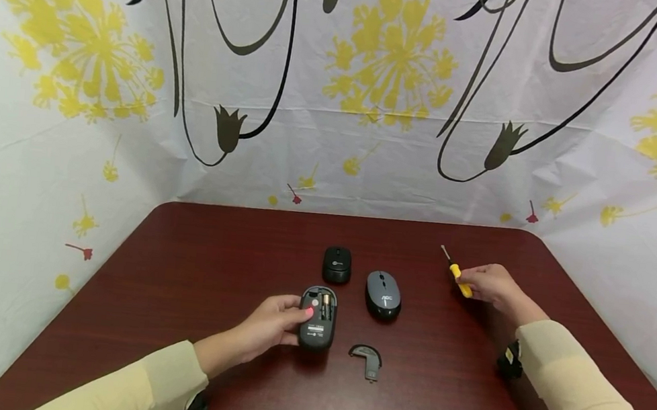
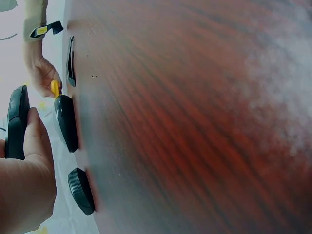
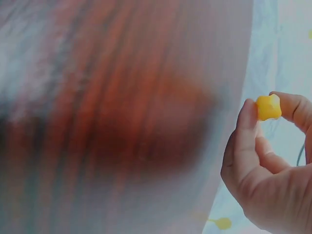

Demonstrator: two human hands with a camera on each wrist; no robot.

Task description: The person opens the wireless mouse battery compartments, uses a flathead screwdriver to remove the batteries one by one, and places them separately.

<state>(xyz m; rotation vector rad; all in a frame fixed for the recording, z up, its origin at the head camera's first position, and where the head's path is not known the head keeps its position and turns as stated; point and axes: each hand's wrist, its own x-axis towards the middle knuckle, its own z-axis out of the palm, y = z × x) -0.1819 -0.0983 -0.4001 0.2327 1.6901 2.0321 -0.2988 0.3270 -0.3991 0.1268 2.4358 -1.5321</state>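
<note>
My left hand (image 1: 272,326) holds a dark computer mouse (image 1: 316,333) with its underside facing up, the thumb lying over its edge. Its battery compartment is uncovered and a battery (image 1: 326,305) shows inside. At the right, my right hand (image 1: 492,284) pinches a screwdriver (image 1: 461,281) by its yellow handle, the metal shaft pointing to the far left. In the right wrist view the yellow handle end (image 3: 268,107) sits between thumb and fingers. A curved grey battery cover (image 1: 371,361) lies on the table, right of the held mouse.
A small black mouse (image 1: 336,265) stands just beyond the held one. To its right is a grey and black mouse (image 1: 383,295). The dark red wooden table (image 1: 226,247) ends at a patterned white cloth (image 1: 292,93) hanging behind and at both sides.
</note>
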